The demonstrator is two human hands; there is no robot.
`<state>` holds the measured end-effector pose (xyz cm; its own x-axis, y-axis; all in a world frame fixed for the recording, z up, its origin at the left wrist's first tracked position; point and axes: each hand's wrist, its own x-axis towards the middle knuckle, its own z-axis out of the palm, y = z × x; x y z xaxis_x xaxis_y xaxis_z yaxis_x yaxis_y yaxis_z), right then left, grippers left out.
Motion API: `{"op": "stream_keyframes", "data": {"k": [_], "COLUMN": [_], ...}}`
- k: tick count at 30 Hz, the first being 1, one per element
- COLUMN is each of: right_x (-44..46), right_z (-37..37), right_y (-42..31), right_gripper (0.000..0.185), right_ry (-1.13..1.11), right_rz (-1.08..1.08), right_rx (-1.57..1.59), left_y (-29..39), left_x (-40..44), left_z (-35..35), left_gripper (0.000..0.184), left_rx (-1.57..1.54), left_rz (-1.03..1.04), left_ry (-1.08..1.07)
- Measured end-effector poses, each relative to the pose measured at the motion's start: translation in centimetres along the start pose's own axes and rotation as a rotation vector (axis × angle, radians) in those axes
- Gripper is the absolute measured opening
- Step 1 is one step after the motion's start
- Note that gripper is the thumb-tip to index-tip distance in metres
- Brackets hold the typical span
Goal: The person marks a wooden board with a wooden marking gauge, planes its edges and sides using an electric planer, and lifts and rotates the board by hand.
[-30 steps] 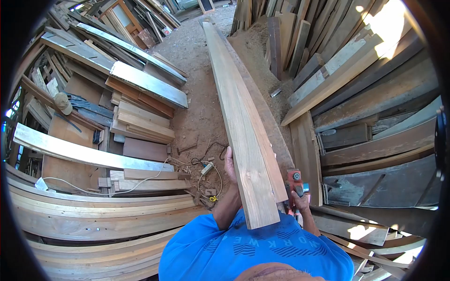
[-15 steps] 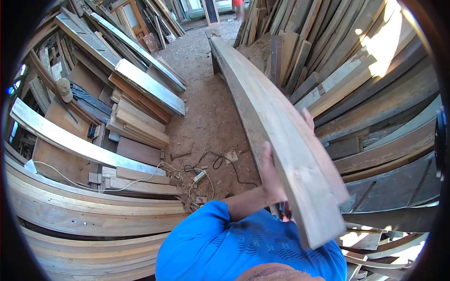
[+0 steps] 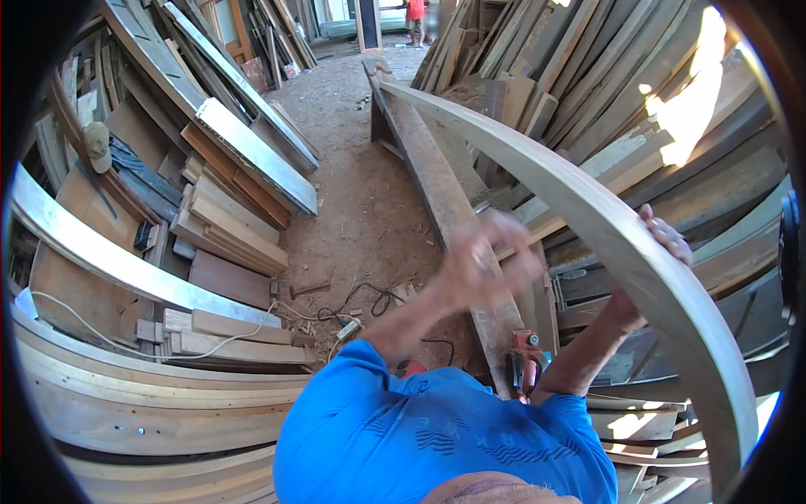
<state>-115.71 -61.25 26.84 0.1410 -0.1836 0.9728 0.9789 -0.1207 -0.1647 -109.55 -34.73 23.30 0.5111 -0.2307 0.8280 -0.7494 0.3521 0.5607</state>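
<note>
A long pale wooden plank [image 3: 579, 181] stands tilted on my right, one end near the far end of the narrow bench [image 3: 437, 185]. My right hand [image 3: 663, 239] grips its upper edge, fingertips over the top and wrist below. Motion blurs my left hand [image 3: 491, 260], which is off the plank and above the bench, its fingers loosely apart with nothing visible in them. A red power tool [image 3: 526, 361] rests on the near end of the bench, close to my body and partly hidden by my shirt.
Stacked boards [image 3: 168, 386] line the left side, and leaning timber [image 3: 562, 76] fills the right. A cable [image 3: 369, 294] and a power strip [image 3: 348, 328] lie on the dirt floor. A cap [image 3: 97, 147] hangs at left. Another person [image 3: 415, 18] stands far back.
My left hand has let go of the plank and moved left over the bench. The plank has swung right and turned onto its edge, with my right hand still on it. The red tool has come into view.
</note>
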Motion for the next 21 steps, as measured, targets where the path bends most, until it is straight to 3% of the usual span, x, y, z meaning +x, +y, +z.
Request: {"op": "stream_keyframes", "data": {"k": [1, 3, 6, 9, 12, 13, 17, 20, 21], "right_x": [1.1, 2.2, 2.5, 2.1, 1.2, 1.6, 5.5, 1.2, 1.7], "right_z": [0.9, 1.5, 2.5, 0.8, -0.5, 0.6, 5.6, 1.4, 1.1], "right_y": [-1.8, -5.1, -9.7, -14.6, -18.1, -18.9, -22.4, -19.2, -18.9], "right_gripper": [0.044, 0.045, 0.043, 0.040, 0.042, 0.043, 0.044, 0.051, 0.051], "right_ry": [0.002, 0.028, 0.161, 0.198, 0.205, 0.253, 0.423, 0.623, 0.605], "right_rz": [-0.015, -0.047, -0.105, -0.119, -0.162, -0.165, -0.145, 0.141, 0.149], "right_rx": [0.000, -0.041, -0.022, 0.378, 0.716, 0.869, 1.498, 1.761, 1.765], "left_y": [-2.2, -7.1, -12.5, -13.0, -15.4, -13.4, -9.9, -9.0, -8.0], "left_x": [0.8, 3.6, 5.1, 7.3, 7.9, 9.0, 10.8, 11.0, 11.3], "left_z": [-2.3, -5.7, -8.1, -8.3, -7.9, -7.0, -5.8, -4.9, -4.6], "left_gripper": [0.046, 0.063, 0.076, 0.070, 0.061, 0.056, 0.055, 0.075, 0.075], "left_rx": [0.332, 0.756, 0.772, 0.805, 0.598, 0.578, 0.589, 0.609, 0.586], "left_rz": [0.084, 0.268, 0.253, 0.463, 0.532, 0.635, 0.646, 0.633, 0.645], "left_ry": [0.078, 0.126, 0.071, -0.005, -0.169, -0.103, -0.201, -0.201, -0.224]}}
